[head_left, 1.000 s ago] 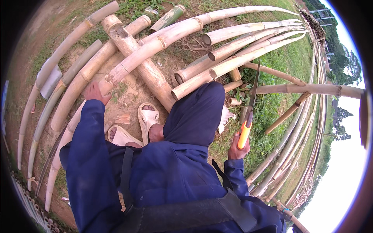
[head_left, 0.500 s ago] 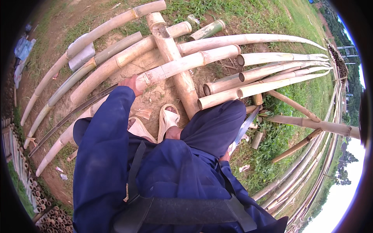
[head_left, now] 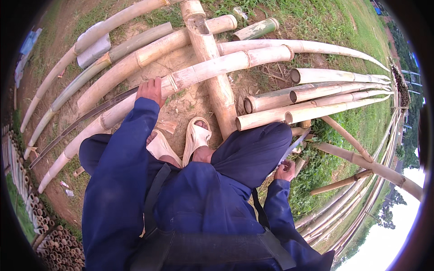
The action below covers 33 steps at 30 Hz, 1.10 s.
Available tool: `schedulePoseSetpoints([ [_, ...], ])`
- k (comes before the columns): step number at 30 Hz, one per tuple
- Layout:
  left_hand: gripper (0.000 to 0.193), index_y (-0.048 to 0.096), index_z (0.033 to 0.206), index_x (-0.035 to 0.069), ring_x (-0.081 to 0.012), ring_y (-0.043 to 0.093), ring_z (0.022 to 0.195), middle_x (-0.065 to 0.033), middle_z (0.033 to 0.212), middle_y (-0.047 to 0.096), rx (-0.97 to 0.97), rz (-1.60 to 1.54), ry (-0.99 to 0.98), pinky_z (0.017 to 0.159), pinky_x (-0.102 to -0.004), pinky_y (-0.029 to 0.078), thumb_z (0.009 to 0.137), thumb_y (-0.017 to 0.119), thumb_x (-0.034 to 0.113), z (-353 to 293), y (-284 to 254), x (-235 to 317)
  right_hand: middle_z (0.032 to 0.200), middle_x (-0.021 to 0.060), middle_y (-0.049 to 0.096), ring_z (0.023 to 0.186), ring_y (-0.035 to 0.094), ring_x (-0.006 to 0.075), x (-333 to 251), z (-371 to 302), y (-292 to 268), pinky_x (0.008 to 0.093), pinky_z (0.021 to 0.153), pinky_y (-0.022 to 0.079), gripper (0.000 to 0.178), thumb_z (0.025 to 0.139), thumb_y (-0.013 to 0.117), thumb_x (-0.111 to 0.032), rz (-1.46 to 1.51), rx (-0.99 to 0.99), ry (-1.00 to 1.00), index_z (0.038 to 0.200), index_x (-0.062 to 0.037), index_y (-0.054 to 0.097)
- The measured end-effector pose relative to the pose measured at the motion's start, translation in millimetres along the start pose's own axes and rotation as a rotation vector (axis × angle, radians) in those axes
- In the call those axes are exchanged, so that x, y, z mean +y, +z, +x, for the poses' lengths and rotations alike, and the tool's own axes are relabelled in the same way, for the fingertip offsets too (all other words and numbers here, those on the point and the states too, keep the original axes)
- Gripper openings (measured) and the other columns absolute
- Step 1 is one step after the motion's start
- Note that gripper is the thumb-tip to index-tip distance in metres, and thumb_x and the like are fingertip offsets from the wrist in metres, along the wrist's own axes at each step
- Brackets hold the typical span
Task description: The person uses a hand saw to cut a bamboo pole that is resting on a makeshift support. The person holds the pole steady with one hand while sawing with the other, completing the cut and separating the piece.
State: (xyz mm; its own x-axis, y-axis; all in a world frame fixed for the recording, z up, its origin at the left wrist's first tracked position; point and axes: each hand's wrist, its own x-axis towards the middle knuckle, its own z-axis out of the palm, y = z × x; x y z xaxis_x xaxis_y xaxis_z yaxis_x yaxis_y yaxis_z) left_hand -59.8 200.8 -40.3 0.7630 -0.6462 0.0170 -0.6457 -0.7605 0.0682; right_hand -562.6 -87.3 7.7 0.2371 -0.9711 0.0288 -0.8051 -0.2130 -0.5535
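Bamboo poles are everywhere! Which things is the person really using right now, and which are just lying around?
In use:
- long bamboo pole, under the left hand
- long blade, held in the right hand

Just lying around:
- stack of cut poles on the right
- short green bamboo piece
- grey block
- bundle of thin canes, lower left

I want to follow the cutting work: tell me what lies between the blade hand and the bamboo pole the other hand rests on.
The person's bent right knee lies between the right hand with its blade and the bamboo pole under the left hand.
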Motion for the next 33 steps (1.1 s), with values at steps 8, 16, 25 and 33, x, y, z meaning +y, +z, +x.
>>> schedulePoseSetpoints([
  [8,0.077,0.050,0.128,0.010,-0.0381,0.065,0.111,-0.0174,0.116,0.067,-0.281,-0.119,-0.038,0.096,-0.0459,0.051,0.065,0.089,0.033,30,-20,-5,0.096,0.0093,0.069,0.079,0.067,0.0193,-143,47,5,0.0333,0.076,0.053,0.034,0.082,0.055,0.006,0.253,0.086,-0.448,0.113,-0.0018,0.063],
  [16,0.085,0.057,0.126,0.008,-0.0380,0.065,0.109,-0.0189,0.113,0.069,-0.643,-0.555,0.011,0.095,-0.0465,0.050,0.053,0.094,0.032,51,-8,-47,0.099,0.0094,0.067,0.080,0.066,0.0178,-121,24,-10,0.0327,0.077,0.052,0.034,0.083,0.058,0.006,0.251,0.039,-0.251,0.117,-0.0010,0.061],
  [25,0.075,0.056,0.125,0.010,-0.0329,0.059,0.115,-0.0133,0.119,0.062,-0.122,-0.226,0.067,0.100,-0.0448,0.041,0.076,0.079,0.061,35,-3,-43,0.109,0.0155,0.066,0.095,0.067,0.0202,-216,111,101,0.0315,0.086,0.054,0.037,0.095,0.065,-0.003,0.868,-0.275,-0.254,0.128,0.0047,0.051],
  [33,0.096,0.050,0.135,0.008,-0.0347,0.061,0.115,-0.0140,0.122,0.060,-0.116,-0.117,0.048,0.104,-0.0460,0.042,0.070,0.078,0.071,37,-9,-26,0.164,0.0309,0.015,0.152,0.024,0.0417,-229,254,227,0.0502,0.123,0.023,0.127,0.084,0.068,-0.071,1.346,-0.393,0.478,0.161,0.0023,-0.002],
])
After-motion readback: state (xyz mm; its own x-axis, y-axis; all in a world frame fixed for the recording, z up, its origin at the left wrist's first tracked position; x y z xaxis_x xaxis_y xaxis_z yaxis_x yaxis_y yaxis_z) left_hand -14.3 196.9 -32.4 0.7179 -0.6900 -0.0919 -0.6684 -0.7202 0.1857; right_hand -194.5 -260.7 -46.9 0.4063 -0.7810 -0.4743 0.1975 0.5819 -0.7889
